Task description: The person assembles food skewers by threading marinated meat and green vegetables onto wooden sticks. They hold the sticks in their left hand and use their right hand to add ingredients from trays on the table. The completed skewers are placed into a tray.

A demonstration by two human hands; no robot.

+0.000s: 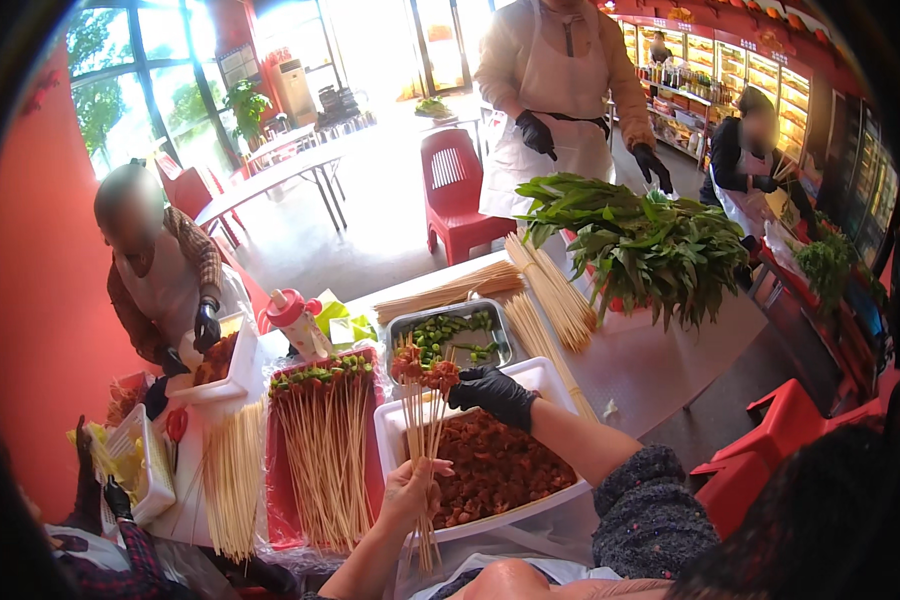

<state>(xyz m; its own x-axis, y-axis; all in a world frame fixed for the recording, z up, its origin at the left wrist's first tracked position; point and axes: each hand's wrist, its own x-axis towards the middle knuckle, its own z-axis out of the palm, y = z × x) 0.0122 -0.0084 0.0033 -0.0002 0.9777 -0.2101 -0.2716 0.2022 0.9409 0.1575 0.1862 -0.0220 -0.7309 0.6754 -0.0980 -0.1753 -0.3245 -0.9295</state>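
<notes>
My left hand, bare, is closed around a bundle of long bamboo skewers held upright, with reddish meat pieces near their tops. My right hand, in a black glove, pinches at the meat at the top of the bundle. Below both is a white tub of dark red meat chunks. Just behind sits a metal tray of green pepper pieces. To the left lies a red tray of skewers topped with green and red pieces.
Co-workers work around the table; gloved hands reach in at lower left. Loose skewers, a pink-lidded bottle, leafy greens, white containers and red stools surround me.
</notes>
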